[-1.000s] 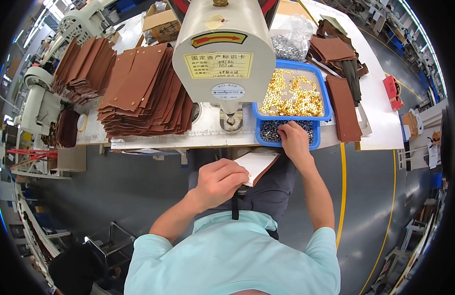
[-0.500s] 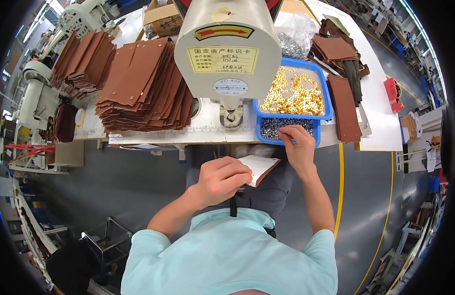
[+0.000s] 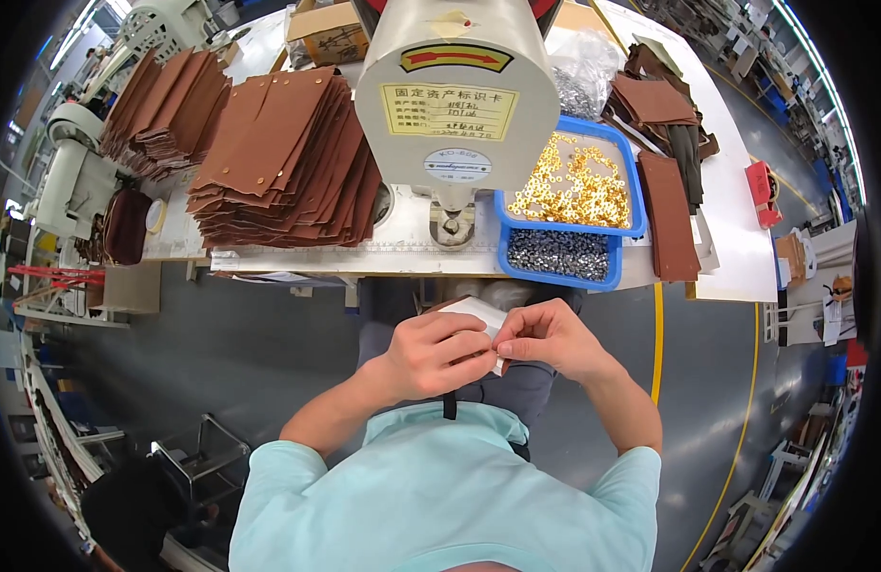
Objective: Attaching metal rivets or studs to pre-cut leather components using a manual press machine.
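Over my lap, my left hand [image 3: 442, 353] is closed on a leather piece [image 3: 475, 308], brown on one face and white on the other. My right hand [image 3: 547, 340] meets it there, thumb and forefinger pinched together at the piece's edge. Whatever sits between those fingertips is too small to make out. On the bench beyond, a blue tray [image 3: 640, 212] holds gold-coloured ring-like parts. A second blue tray [image 3: 559, 280], partly under the first, contains small dark metal parts.
A pale press machine [image 3: 459, 105] stands over the bench's front edge. Left of it lie a tall stack of brown leather pieces [image 3: 259, 133] with gold studs and another stack [image 3: 169, 114]. More leather strips [image 3: 667, 214] lie at the right, near a clear plastic bag [image 3: 588, 62].
My right hand has left the tray of dark parts and come down to the leather piece beside my left hand. The leather piece has tilted slightly and moved a little left.
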`<state>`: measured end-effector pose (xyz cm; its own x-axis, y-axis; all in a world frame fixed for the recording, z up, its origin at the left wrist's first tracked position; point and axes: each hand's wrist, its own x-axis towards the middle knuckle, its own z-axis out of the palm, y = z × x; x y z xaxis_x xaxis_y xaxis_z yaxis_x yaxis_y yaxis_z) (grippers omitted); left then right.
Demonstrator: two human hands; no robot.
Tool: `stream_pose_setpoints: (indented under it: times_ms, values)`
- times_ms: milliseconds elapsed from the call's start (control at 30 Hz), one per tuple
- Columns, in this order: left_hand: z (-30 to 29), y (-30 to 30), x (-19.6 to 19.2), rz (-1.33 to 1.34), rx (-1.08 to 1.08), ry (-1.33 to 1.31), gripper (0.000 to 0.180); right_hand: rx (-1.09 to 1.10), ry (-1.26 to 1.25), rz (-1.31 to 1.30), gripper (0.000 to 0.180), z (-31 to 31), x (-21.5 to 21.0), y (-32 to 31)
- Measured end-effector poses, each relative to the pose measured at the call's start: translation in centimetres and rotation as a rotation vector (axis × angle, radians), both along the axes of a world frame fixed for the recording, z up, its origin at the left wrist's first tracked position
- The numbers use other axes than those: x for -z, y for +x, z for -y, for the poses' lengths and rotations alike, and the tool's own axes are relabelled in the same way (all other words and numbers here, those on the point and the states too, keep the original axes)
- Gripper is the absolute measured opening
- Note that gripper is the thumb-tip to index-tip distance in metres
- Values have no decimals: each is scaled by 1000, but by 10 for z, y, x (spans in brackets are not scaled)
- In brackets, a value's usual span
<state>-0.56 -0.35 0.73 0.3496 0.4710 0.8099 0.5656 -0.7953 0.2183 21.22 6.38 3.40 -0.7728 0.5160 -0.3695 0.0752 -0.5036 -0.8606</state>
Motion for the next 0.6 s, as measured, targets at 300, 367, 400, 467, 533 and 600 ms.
stream_pose_setpoints:
  times_ms: [300,367,400,467,533,600]
  values:
    - [1,-2,-1,-30,-23,26,19,37,-79,5,8,-1,1,-2]
    - [0,-3,-2,-21,-15,24,21,45,-89,3,8,1,2,-4]
    - [0,-4,-2,-14,-7,22,24,66,-67,15,8,3,2,-5]
    - [0,-5,-2,-9,-26,12,21,81,-43,27,8,10,1,-7]
    - [1,-8,-3,-12,-54,5,19,128,494,170,8,20,-3,-10]
    - [2,-7,-2,18,-52,-35,19,141,654,201,8,30,-4,-9]
